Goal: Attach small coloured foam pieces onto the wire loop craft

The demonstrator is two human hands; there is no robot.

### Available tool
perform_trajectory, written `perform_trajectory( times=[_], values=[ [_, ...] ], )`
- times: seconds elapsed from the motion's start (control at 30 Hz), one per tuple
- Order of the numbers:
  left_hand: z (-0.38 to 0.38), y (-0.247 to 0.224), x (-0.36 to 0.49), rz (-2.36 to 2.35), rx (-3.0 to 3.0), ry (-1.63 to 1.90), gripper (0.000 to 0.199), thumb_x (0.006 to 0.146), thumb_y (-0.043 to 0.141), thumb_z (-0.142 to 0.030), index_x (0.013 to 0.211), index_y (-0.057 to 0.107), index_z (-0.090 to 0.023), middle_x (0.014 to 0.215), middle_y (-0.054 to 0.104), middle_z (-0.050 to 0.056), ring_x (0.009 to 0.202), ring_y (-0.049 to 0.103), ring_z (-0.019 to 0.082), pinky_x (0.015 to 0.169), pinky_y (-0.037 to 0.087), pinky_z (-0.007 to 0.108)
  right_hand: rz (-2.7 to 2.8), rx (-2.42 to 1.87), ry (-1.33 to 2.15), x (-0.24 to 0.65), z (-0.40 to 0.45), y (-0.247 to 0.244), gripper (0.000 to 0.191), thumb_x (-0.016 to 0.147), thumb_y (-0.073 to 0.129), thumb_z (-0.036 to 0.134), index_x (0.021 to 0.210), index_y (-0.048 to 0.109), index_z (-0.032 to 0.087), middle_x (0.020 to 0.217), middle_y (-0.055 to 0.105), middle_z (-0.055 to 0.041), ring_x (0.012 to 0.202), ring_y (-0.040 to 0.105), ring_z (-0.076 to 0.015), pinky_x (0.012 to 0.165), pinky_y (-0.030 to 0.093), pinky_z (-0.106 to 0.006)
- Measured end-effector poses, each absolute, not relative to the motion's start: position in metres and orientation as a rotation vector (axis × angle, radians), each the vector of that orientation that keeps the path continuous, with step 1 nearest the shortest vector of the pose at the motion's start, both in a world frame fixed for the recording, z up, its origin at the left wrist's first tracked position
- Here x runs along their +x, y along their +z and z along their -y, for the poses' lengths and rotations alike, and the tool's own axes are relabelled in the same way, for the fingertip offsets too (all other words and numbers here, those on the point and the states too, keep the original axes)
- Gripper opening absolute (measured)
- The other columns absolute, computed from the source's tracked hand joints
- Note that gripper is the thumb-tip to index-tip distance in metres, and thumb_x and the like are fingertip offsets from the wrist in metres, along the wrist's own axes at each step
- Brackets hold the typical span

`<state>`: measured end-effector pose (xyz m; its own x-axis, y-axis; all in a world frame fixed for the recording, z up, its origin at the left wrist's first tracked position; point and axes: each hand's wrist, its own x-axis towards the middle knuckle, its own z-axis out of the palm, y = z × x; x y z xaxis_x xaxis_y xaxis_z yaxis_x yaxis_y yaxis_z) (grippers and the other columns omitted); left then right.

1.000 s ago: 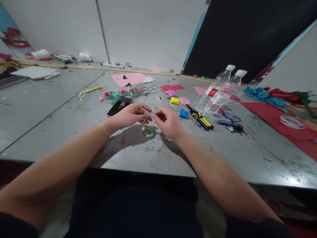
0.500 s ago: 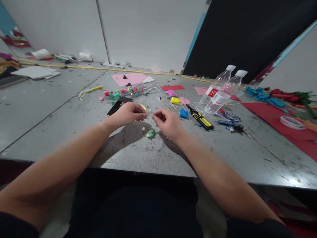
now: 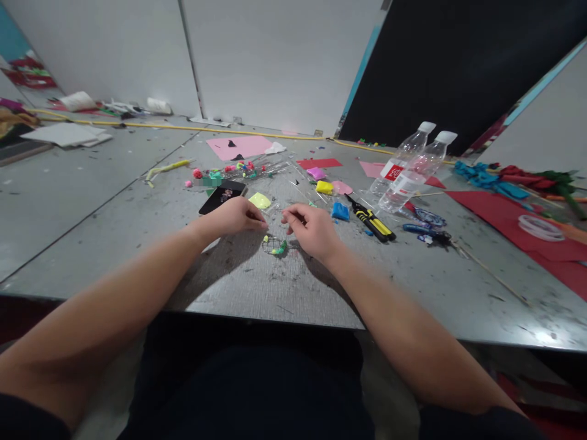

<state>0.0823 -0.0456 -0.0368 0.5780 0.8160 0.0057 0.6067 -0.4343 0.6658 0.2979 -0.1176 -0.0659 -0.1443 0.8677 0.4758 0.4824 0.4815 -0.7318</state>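
Table: a broad grey worktop (image 3: pixel 284 287) is marked with dark specks, and scraps are strewn over it.
Black panel: a large dark surface (image 3: pixel 435 67) is stood behind the table, toward the right.
Red paper: a large sheet (image 3: pixel 513 226) is laid at the right, with white rings (image 3: pixel 541 227) placed on it.
Bottles: two clear plastic bottles (image 3: pixel 415 165) with white caps are seen side by side, beyond the right hand.
Left hand: the left hand (image 3: pixel 236 215) is held low over the table, its fingers curled and drawn narrow; whether anything is pinched cannot be told.
Right hand: the right hand (image 3: pixel 312 227) is held opposite, apart from the left, its thumb and fingers bent with a narrow spacing; a grip on anything cannot be made out.
Pliers: black-and-yellow pliers (image 3: pixel 373 221) are laid to the right of the right hand.
Phone: a dark phone (image 3: pixel 223 197) is partly covered by the left hand.
Wire loop: a small wire loop (image 3: pixel 274 245) is placed on the table between the hands and slightly nearer the body, with green and yellow pieces (image 3: pixel 280 249) set along its rim.
Clay packets: pink, yellow and blue packets (image 3: pixel 340 211) are scattered beyond the right hand.
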Motion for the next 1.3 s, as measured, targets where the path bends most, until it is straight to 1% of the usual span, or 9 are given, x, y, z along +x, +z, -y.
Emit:
perform_trajectory(
  times=[0.1, 0.23, 0.4, 0.67, 0.8, 0.93, 1.07, 1.2, 1.3],
  values=[
    [0.045, -0.04, 0.082, -1.145, 2.125, 0.459, 0.011, 0.072, 0.08, -0.025, 0.079, 0.08, -0.017, 0.063, 0.072, 0.003, 0.058, 0.057, 0.014, 0.057, 0.04, 0.027, 1.741, -1.16, 0.572, 0.298, 0.117, -0.067, 0.015, 0.095, 0.057, 0.022, 0.098, 0.071, 0.019, 0.091, 0.077, -0.0068, 0.063, 0.07, -0.0153, 0.063, 0.053, -0.031],
    [0.047, -0.039, 0.084, -1.181, 1.974, 0.483, 0.013, 0.076, 0.077, -0.02, 0.089, 0.076, -0.016, 0.074, 0.076, 0.007, 0.066, 0.067, 0.017, 0.064, 0.05, 0.029, 1.713, -1.196, 0.608, 0.297, 0.118, -0.066, 0.007, 0.09, 0.067, 0.024, 0.087, 0.071, 0.019, 0.078, 0.075, -0.0039, 0.059, 0.07, -0.0159, 0.061, 0.052, -0.03],
    [0.053, -0.033, 0.087, -1.219, 1.916, 0.547, 0.007, 0.081, 0.076, -0.019, 0.082, 0.07, -0.016, 0.071, 0.073, 0.007, 0.061, 0.064, 0.014, 0.06, 0.05, 0.029, 1.775, -1.181, 0.563, 0.297, 0.121, -0.062, 0.029, 0.096, 0.065, 0.036, 0.072, 0.065, 0.02, 0.062, 0.068, -0.0012, 0.053, 0.065, -0.0149, 0.061, 0.05, -0.031],
    [0.052, -0.03, 0.085, -1.276, 2.156, 0.527, 0.019, 0.08, 0.077, -0.03, 0.091, 0.082, -0.016, 0.079, 0.078, 0.007, 0.07, 0.064, 0.016, 0.066, 0.048, 0.029, 1.749, -1.15, 0.625, 0.296, 0.119, -0.064, 0.007, 0.091, 0.064, 0.024, 0.087, 0.067, 0.02, 0.078, 0.075, -0.0025, 0.058, 0.068, -0.0143, 0.061, 0.051, -0.028],
    [0.051, -0.029, 0.086, -1.295, 2.21, 0.502, 0.026, 0.077, 0.075, -0.023, 0.101, 0.083, -0.014, 0.091, 0.081, 0.009, 0.081, 0.069, 0.02, 0.076, 0.051, 0.032, 1.773, -1.184, 0.635, 0.297, 0.122, -0.063, 0.027, 0.09, 0.07, 0.041, 0.075, 0.063, 0.02, 0.064, 0.069, -0.0011, 0.054, 0.066, -0.0152, 0.056, 0.048, -0.028],
    [0.051, -0.032, 0.087, -1.278, 2.151, 0.512, 0.026, 0.085, 0.066, -0.022, 0.103, 0.082, -0.011, 0.089, 0.081, 0.012, 0.077, 0.07, 0.019, 0.073, 0.052, 0.031, 1.82, -1.105, 0.6, 0.298, 0.122, -0.062, 0.024, 0.097, 0.057, 0.036, 0.082, 0.066, 0.02, 0.074, 0.074, -0.0028, 0.055, 0.066, -0.0135, 0.057, 0.048, -0.028],
    [0.051, -0.032, 0.087, -1.262, 2.2, 0.52, 0.021, 0.087, 0.066, -0.028, 0.091, 0.08, -0.012, 0.076, 0.076, 0.009, 0.067, 0.065, 0.016, 0.062, 0.047, 0.028, 1.81, -1.125, 0.577, 0.298, 0.12, -0.064, 0.013, 0.093, 0.064, 0.03, 0.085, 0.067, 0.02, 0.074, 0.073, -0.0015, 0.058, 0.065, -0.0141, 0.06, 0.048, -0.029],
    [0.054, -0.028, 0.089, -1.29, 2.299, 0.464, 0.031, 0.093, 0.06, -0.032, 0.068, 0.068, -0.015, 0.061, 0.066, 0.004, 0.055, 0.055, 0.012, 0.057, 0.04, 0.028, 1.86, -1.175, 0.557, 0.298, 0.123, -0.063, 0.027, 0.093, 0.068, 0.037, 0.073, 0.062, 0.021, 0.062, 0.065, 0.0003, 0.057, 0.062, -0.0147, 0.062, 0.046, -0.03],
    [0.056, -0.025, 0.091, -1.352, 2.32, 0.449, 0.037, 0.096, 0.055, -0.033, 0.063, 0.06, -0.017, 0.056, 0.061, 0.002, 0.052, 0.052, 0.012, 0.058, 0.038, 0.03, 1.913, -1.124, 0.551, 0.299, 0.124, -0.06, 0.024, 0.098, 0.058, 0.03, 0.078, 0.065, 0.02, 0.071, 0.071, -0.0016, 0.06, 0.063, -0.0141, 0.066, 0.048, -0.03]
  ],
)
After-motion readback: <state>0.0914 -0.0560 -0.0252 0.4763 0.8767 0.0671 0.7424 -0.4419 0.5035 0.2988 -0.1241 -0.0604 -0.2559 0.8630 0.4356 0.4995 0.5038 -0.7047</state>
